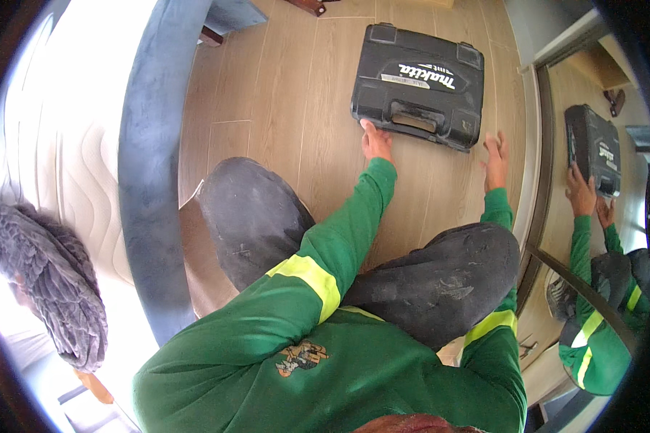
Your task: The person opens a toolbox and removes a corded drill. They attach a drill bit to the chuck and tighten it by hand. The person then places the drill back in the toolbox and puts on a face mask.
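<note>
A black hard plastic tool case (444, 90) lies flat on the wood-look floor in front of me, its lid down and its carry handle toward me. At its near left corner is my left hand (378, 142), fingers closed against the front edge; the case hides part of the fingertips. My right hand (495, 160) is just off the near right corner, fingers apart and holding nothing. Both arms are in green sleeves with yellow bands. My knees, in dark trousers, are bent wide apart below the case.
On the left stands a bed with a blue upholstered frame (148, 144) and a white mattress (87, 166). A grey fluffy blanket (50, 281) lies at the far left. A mirrored door (556, 166) along the right reflects the case and my arms. Brown furniture feet (309, 6) show at the top.
</note>
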Demonstrator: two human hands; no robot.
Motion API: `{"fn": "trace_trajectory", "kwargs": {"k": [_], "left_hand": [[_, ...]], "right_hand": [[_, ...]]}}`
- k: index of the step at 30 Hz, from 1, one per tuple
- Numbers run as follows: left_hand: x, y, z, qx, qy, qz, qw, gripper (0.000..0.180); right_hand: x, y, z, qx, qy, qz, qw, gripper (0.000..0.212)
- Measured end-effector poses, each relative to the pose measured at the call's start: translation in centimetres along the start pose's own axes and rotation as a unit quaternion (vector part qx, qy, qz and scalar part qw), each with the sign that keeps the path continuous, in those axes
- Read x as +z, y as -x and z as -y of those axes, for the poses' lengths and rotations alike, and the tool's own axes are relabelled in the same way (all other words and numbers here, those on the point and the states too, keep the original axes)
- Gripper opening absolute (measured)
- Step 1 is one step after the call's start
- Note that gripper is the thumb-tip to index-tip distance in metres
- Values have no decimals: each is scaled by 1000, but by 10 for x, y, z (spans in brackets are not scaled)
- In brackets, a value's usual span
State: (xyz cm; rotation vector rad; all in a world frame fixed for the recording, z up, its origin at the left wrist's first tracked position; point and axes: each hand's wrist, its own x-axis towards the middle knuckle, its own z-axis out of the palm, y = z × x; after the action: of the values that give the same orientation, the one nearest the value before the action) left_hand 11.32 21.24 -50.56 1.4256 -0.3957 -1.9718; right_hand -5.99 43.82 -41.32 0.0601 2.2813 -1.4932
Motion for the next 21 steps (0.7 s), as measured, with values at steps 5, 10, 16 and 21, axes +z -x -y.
{"fn": "trace_trajectory", "kwargs": {"k": [5, 10, 16, 21], "left_hand": [[2, -31, 2, 7, 33, -32, 999, 68], [9, -54, -6, 127, -261, -155, 944, 66], [10, -84, -11, 70, -222, -129, 964, 75], [-8, -94, 12, 176, -321, -124, 922, 61]], "right_hand": [[32, -9, 49, 131, 100, 84, 983, 125], [19, -28, 36, 141, -17, 69, 987, 121], [1, -4, -8, -242, 195, -66, 948, 79], [101, 62, 108, -606, 328, 179, 702, 60]]}}
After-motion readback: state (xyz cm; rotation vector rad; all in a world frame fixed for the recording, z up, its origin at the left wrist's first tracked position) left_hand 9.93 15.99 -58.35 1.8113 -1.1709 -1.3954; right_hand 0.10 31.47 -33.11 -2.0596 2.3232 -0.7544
